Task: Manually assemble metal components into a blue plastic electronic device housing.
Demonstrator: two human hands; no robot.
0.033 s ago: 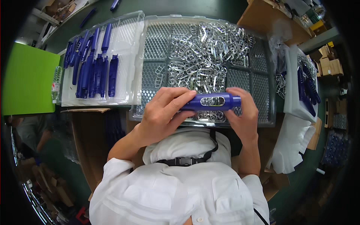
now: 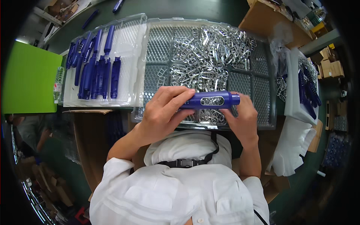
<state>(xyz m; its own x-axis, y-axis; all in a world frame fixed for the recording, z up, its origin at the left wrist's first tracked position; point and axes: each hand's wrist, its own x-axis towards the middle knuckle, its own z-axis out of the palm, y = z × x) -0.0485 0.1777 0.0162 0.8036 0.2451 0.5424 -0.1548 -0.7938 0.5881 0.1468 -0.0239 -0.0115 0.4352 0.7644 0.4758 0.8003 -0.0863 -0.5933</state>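
Observation:
Between my hands lies a blue plastic tube casing (image 2: pixel 229 99), held level over the near part of a clear compartment tray (image 2: pixel 155 41). A silver-rimmed oval window shows in its side. My left hand (image 2: pixel 159 107) is closed on the left end, thumb below and fingers above. At the narrower right end, my right hand (image 2: pixel 244 118) grips with the thumb below and the fingers partly hidden behind the tube. Many small oval silver metal frames (image 2: pixel 198 73) are heaped in the tray beneath and beyond the casing.
To the left, a white-lined clear tray (image 2: pixel 127 75) holds several blue casing parts (image 2: pixel 101 75). Beside it stand a plastic bottle (image 2: pixel 58 84) and a green panel (image 2: pixel 30 78). On the right is a white foam box (image 2: pixel 292 101) with blue parts and silver frames; cardboard (image 2: pixel 262 18) stands behind.
The trays sit slightly lower in the picture. My right hand's fingers have shifted a little down and right around the casing's end; my left hand keeps its hold.

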